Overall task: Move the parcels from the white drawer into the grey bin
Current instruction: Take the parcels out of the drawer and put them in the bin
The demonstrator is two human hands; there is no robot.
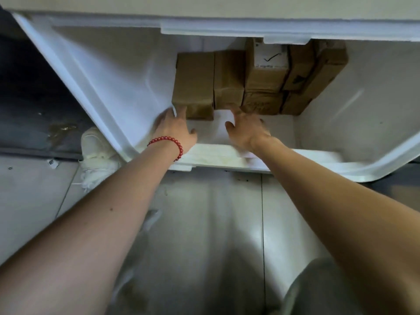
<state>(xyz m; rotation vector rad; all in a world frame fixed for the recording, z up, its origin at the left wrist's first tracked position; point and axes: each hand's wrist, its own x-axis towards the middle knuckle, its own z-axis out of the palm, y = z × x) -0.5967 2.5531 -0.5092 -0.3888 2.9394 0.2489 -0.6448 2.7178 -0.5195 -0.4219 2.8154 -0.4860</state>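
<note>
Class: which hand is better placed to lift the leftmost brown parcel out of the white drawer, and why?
Left. The left hand touches the leftmost parcel at its near corner, while the right hand is at the neighbouring parcel beside it.

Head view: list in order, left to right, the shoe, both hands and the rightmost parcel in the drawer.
white shoe → left hand → right hand → rightmost parcel
</note>
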